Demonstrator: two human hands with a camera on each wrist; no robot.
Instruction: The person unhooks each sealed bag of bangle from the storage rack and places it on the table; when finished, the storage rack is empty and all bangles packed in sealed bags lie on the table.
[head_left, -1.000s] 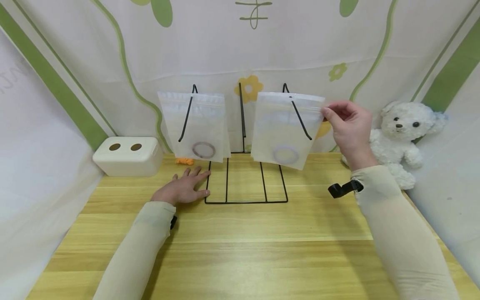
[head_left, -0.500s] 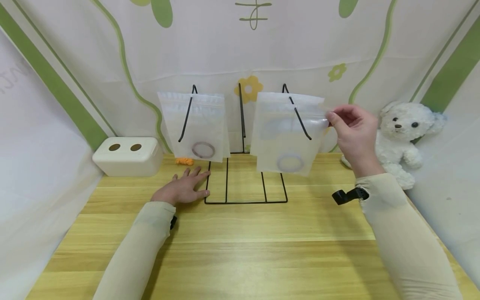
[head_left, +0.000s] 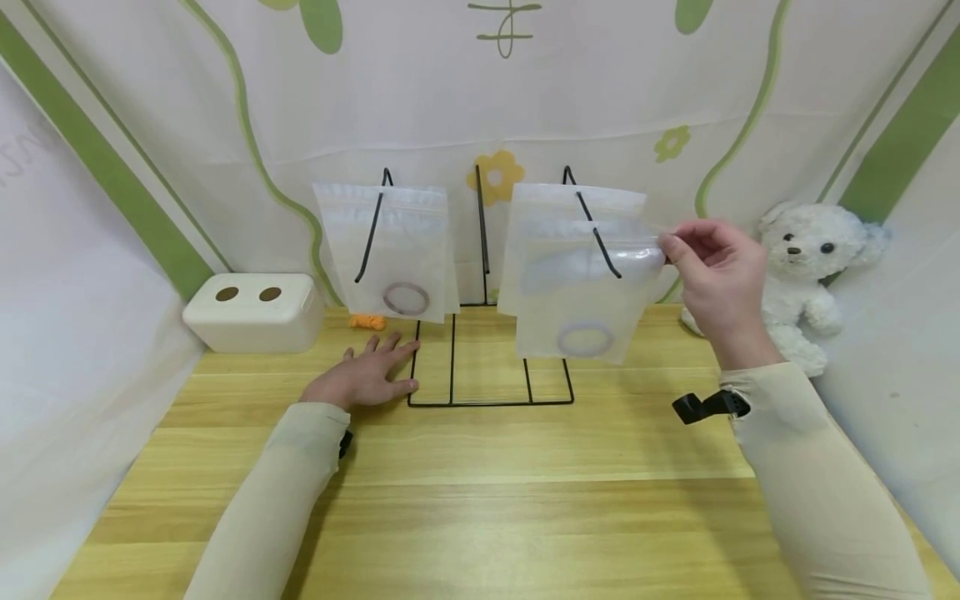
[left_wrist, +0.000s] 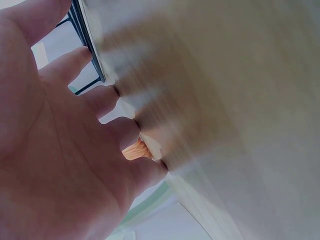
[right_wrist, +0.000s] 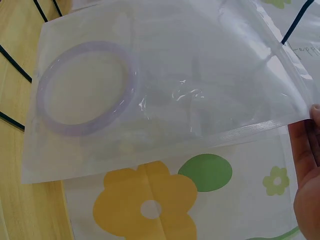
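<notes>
My right hand (head_left: pixel 723 287) pinches the upper right edge of a translucent zip bag (head_left: pixel 573 304) hanging on the right hook of a black wire rack (head_left: pixel 491 405). Inside it lies a pale lavender bangle (right_wrist: pixel 131 75), clear in the right wrist view. Farther back on that hook hangs another zip bag (head_left: pixel 540 200), apart from the front one. The left hook carries more such bags (head_left: pixel 382 242), the front one with a brownish bangle (head_left: pixel 406 286). With fingers spread, my left hand (head_left: pixel 363 371) rests on the table and touches the left side of the rack's base.
A white box (head_left: pixel 255 325) with two brown ovals on top stands at the back left. Beside the rack lies a small orange object (head_left: pixel 367 322). On the right sits a white teddy bear (head_left: pixel 795 258). A patterned cloth (head_left: pixel 420 92) hangs behind.
My right hand has moved toward me and slightly right, drawing the front zip bag forward along the hook, away from the bag behind. The left hand stays in place.
</notes>
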